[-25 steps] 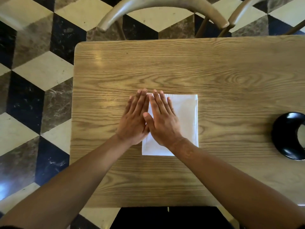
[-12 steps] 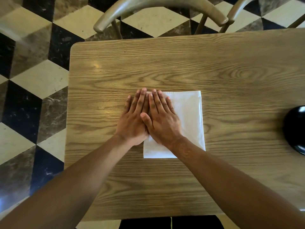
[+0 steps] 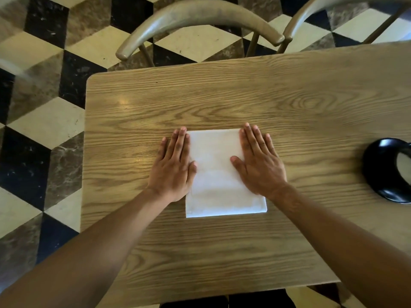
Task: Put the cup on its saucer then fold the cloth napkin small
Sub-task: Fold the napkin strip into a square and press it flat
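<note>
A white cloth napkin [image 3: 219, 181] lies folded into a small rectangle near the middle of the wooden table [image 3: 244, 96]. My left hand [image 3: 173, 167] rests flat, palm down, on the napkin's left edge and the wood beside it. My right hand [image 3: 260, 163] lies flat over the napkin's right edge. Both hands have straight fingers and hold nothing. At the right edge of the view a black saucer [image 3: 378, 174] is partly cut off, with something pale on it that I cannot identify.
Two curved wooden chair backs [image 3: 195, 16] stand behind the table's far edge. The table's left edge runs along a black, cream and brown patterned tile floor [image 3: 40, 112]. Bare wood surrounds the napkin.
My hands, side by side on the napkin's left part before, have slid apart to its left and right edges. The camera view has shifted slightly.
</note>
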`<state>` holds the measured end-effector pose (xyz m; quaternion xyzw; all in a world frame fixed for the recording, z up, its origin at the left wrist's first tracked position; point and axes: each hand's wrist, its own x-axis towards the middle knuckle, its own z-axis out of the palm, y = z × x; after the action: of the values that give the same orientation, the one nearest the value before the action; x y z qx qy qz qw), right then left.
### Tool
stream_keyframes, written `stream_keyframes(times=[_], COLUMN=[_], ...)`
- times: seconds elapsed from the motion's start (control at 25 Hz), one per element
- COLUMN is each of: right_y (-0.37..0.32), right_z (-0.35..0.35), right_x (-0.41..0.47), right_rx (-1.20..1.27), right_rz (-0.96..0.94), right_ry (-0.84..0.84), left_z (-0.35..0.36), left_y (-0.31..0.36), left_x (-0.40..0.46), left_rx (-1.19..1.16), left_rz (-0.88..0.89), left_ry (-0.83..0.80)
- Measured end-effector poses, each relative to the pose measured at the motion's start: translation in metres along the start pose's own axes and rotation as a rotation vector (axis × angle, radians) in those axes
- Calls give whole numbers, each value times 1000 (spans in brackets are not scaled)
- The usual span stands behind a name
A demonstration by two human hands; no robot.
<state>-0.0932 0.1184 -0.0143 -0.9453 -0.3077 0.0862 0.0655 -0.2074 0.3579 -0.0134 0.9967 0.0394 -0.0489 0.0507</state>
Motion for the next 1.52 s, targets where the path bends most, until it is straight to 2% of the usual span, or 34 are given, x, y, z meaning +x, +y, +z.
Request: stream_keyframes(times=[0.16,0.28,0.4,0.52,0.72,0.96,1.12,1.28,1.36,1.52], right_y=[-7,-33,-81,-106,-87,-9,-6,-34,-67,-110], right_z=[-8,-19,-17,-1,9,-3,-9,-21,-21,-4], right_x=[-2,1,11,18,13,-3,-4,5,14,25], right_rx=[-18,-32,102,166,120,26,-22,-37,60,154], right_rz=[14,95,94,52,12,101,105,157,102,-48], right_ry=[-23,42,89,14,7,-16,-48,-19,25,-40], left_z=[0,-2,-2,-1,0,4,4,4,3,2], left_y=[1,2,2,4,1,-1,0,0,0,3], left_x=[0,1,1,1,1,2,3,3,2,2], left_rx=[8,-2,4,7,-4,12,1,4,3,-21], left_rz=[-17,-21,-22,-42,-16,-13,-23,-33,-31,-43], left_ry=[-10,-24,-25,-26,-19,-5,-4,-18,-23,8])
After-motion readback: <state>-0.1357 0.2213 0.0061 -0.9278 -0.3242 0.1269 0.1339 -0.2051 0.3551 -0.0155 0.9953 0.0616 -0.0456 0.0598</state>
